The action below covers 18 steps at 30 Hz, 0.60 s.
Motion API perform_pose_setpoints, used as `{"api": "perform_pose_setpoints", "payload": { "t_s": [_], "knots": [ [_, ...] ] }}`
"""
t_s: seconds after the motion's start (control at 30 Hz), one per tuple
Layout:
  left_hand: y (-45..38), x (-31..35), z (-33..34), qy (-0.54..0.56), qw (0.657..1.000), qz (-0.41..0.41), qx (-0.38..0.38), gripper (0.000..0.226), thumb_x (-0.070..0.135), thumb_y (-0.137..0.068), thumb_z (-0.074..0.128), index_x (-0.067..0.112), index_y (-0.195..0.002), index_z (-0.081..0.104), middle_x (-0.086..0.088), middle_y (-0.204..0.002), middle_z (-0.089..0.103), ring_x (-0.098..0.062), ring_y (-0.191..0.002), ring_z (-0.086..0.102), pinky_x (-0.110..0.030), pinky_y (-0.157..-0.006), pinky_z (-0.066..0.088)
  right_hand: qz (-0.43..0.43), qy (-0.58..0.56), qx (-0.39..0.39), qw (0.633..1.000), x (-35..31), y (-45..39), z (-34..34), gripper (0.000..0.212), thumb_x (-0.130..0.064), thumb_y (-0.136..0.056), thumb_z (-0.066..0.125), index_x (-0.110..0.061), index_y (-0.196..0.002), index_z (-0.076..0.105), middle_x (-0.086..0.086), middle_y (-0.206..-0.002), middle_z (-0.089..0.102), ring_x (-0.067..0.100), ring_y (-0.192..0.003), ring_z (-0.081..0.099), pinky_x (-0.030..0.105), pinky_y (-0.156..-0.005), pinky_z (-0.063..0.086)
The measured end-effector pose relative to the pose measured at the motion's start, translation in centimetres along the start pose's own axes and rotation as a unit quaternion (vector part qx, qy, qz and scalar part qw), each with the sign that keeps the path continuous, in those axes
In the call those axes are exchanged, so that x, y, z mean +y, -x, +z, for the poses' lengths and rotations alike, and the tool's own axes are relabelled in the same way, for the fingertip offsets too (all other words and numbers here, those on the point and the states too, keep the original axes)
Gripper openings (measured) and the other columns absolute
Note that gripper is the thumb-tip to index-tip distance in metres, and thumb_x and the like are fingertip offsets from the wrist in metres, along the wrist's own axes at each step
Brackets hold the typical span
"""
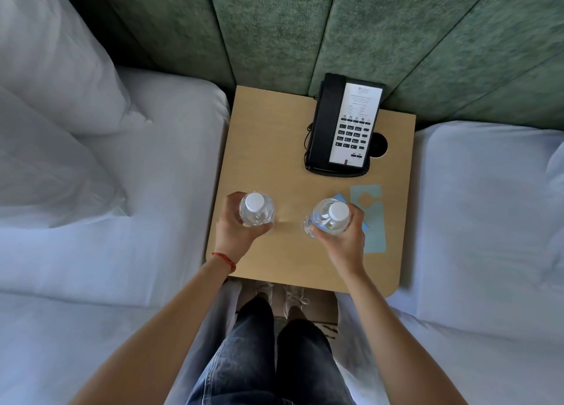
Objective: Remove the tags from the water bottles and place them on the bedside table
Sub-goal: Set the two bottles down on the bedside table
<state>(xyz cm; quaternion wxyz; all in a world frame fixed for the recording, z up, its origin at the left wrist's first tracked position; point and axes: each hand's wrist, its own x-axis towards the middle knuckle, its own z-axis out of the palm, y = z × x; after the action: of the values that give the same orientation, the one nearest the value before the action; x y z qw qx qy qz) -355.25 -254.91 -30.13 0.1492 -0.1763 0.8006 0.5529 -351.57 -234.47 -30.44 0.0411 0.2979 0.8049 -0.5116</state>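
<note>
Hands each grip a bottle over the bench.

Left hand (236, 230) is wrapped round one clear plastic white-capped water bottle (255, 209); the right hand (345, 236) clasps its twin (331, 218). Pale blue card tags (370, 218) lie flat on the light wooden bench (274, 136) beside the right bottle, so tag removal looks done, with placing the bottles left. A black desk telephone (345, 127) sits behind; white beds (152, 166) flank it, with a green padded headboard (335, 32) beyond.
</note>
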Motion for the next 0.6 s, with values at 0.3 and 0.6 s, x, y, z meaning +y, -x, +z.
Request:
{"api": "perform_pose_setpoints", "payload": {
  "t_s": [0.3,0.6],
  "knots": [
    [0.0,-0.2,-0.5,-0.024,0.999,0.004,-0.031,0.069,0.022,-0.053,0.087,0.035,-0.104,0.043,0.023,-0.097,0.055,0.012,-0.088,0.053,-0.003,-0.066,0.044,-0.035,0.033,-0.003,0.999,0.7,0.4,0.2,0.069,-0.025,-0.059,0.085,-0.030,-0.109,0.038,-0.015,-0.098,0.054,0.010,-0.087,0.057,-0.005,-0.068,0.034],
    [1.4,-1.4,-1.2,-0.009,0.998,0.015,-0.058,0.075,0.003,-0.057,0.083,0.026,-0.116,0.041,0.024,-0.107,0.047,0.020,-0.095,0.047,-0.002,-0.072,0.044,-0.041,0.064,-0.045,0.996,1.2,1.6,-0.8,0.073,-0.029,-0.061,0.084,-0.020,-0.118,0.038,-0.009,-0.109,0.052,0.011,-0.095,0.054,0.007,-0.072,0.033]
  ]
}}
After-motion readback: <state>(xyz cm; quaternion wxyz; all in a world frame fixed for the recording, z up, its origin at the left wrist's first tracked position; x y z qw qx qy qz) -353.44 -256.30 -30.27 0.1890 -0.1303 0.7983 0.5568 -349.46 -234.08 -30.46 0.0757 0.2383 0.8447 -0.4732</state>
